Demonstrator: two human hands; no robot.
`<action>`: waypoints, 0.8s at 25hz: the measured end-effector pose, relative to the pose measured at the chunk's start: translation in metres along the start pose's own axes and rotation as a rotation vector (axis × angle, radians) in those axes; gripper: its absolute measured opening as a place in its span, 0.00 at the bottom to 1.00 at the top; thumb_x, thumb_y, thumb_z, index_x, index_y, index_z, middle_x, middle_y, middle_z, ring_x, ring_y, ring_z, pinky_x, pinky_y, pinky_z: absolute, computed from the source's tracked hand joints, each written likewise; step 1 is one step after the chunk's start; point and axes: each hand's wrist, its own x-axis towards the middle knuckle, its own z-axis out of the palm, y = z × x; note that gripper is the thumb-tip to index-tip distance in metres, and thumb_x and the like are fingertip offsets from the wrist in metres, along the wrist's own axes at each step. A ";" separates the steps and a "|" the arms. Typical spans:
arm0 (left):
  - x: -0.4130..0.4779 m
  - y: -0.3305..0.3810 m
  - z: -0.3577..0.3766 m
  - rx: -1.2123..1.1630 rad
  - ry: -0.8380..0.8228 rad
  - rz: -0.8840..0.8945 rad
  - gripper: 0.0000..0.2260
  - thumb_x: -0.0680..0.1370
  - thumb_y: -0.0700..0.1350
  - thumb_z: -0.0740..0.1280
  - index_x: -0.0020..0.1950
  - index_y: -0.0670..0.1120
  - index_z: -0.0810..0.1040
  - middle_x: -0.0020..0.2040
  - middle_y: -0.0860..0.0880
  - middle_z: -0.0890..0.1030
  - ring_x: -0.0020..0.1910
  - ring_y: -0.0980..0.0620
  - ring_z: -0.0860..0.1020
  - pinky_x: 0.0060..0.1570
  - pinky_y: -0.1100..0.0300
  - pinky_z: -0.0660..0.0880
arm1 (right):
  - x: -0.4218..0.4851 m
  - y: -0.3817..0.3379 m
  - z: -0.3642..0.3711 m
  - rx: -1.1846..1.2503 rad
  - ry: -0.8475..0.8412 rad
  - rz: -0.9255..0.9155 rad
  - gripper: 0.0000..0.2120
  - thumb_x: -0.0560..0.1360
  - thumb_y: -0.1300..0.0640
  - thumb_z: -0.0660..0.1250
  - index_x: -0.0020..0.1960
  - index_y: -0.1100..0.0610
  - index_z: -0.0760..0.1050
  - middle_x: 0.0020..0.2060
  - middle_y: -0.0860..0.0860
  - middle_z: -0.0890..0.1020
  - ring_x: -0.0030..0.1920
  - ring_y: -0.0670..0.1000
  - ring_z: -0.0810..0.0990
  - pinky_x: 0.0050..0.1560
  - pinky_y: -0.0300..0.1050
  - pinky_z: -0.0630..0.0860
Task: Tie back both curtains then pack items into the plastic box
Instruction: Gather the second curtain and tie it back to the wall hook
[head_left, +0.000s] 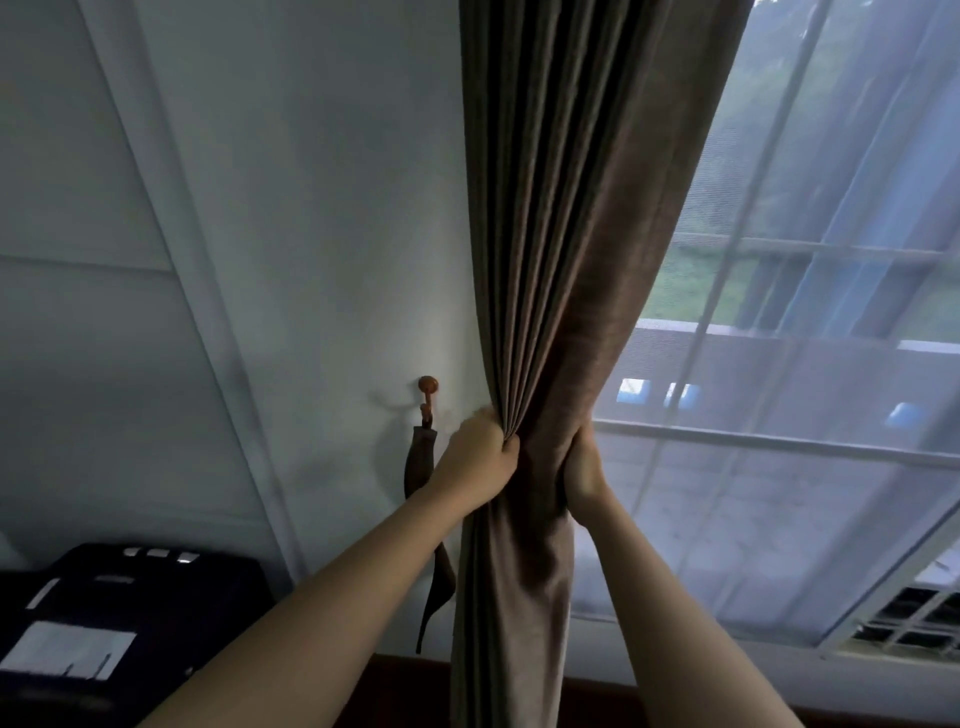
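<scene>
1. Our left hand (480, 449) grips the curtain (561, 260) on its wall side, with the fingers curled tight into the pleats.
2. Our right hand (584, 467) clasps the same bunch from the window side. Its fingers wrap behind the cloth and are mostly hidden.
3. The curtain is gathered between the two hands. It is narrowest there, fans out above, and hangs down between our forearms.
4. A tieback (421, 457) hangs loose from a hook (428, 387) on the wall, just left of the left hand — its middle passes behind our left forearm.
5. Right of the curtain is the veiled window (810, 364); a dark object (130, 597) sits at lower left.
</scene>
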 end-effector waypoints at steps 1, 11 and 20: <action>0.003 0.001 -0.001 0.125 0.009 0.042 0.11 0.79 0.41 0.59 0.57 0.36 0.72 0.50 0.45 0.71 0.43 0.49 0.75 0.46 0.59 0.73 | -0.002 -0.002 -0.001 -0.008 -0.014 -0.016 0.25 0.83 0.47 0.42 0.73 0.58 0.63 0.65 0.56 0.74 0.67 0.51 0.71 0.71 0.49 0.65; 0.033 0.015 -0.024 0.153 -0.484 -0.029 0.14 0.79 0.43 0.57 0.60 0.39 0.74 0.50 0.42 0.76 0.41 0.49 0.76 0.38 0.60 0.76 | -0.052 0.047 0.017 -0.232 0.021 -0.232 0.18 0.83 0.51 0.40 0.65 0.30 0.53 0.55 0.23 0.67 0.56 0.19 0.64 0.55 0.19 0.62; 0.027 0.029 -0.020 -0.022 -0.635 -0.106 0.09 0.74 0.35 0.56 0.46 0.39 0.75 0.39 0.45 0.71 0.35 0.48 0.69 0.32 0.58 0.68 | -0.069 0.078 0.014 -0.344 -0.019 -0.180 0.36 0.71 0.30 0.57 0.72 0.47 0.60 0.55 0.44 0.80 0.57 0.45 0.79 0.57 0.56 0.76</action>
